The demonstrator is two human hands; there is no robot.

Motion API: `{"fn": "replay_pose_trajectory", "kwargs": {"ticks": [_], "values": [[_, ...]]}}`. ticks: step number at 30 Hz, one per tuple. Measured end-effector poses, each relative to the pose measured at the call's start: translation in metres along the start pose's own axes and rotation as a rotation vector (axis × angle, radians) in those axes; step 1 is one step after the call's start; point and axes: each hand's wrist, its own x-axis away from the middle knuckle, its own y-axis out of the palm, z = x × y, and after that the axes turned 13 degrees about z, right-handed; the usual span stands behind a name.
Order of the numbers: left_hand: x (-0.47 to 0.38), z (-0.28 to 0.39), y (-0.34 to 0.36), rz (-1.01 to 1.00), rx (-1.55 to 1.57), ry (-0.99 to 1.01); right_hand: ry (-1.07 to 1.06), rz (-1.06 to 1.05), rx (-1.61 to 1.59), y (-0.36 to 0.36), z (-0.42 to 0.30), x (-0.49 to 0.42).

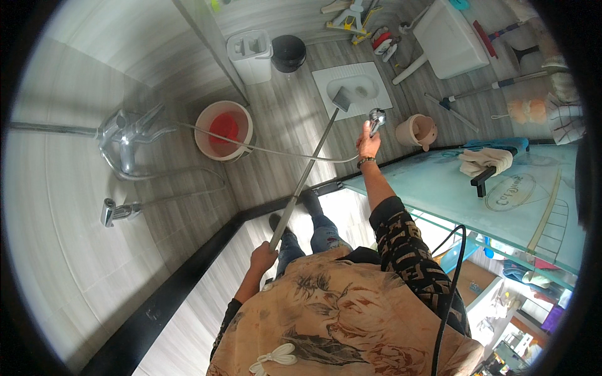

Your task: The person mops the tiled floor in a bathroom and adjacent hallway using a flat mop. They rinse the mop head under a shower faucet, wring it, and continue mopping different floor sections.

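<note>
My left hand grips the upper end of a long metal pole. The pole slants away across the floor to a flat mop head, which rests over the near left part of a white squat toilet. In my right hand is a chrome handheld shower head, held out near the toilet's close right corner. Its pale hose runs left, over the pole and a white bucket, to the wall mixer tap. Whether water flows from the shower head I cannot tell.
A red basin sits inside the white bucket. Behind it stand a white mop bucket and a black bin. To the right are a pink pail, a cistern and a glass door. A black threshold crosses the floor.
</note>
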Motion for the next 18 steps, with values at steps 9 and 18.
{"fn": "replay_pose_trajectory", "kwargs": {"ticks": [9, 18], "values": [[0.021, 0.022, -0.012, 0.161, -0.115, 0.073, -0.002, -0.095, 0.077, 0.002, 0.001, 0.016], [0.064, 0.008, -0.047, 0.162, -0.206, 0.057, 0.108, -0.065, -0.012, -0.018, 0.003, 0.014]]}}
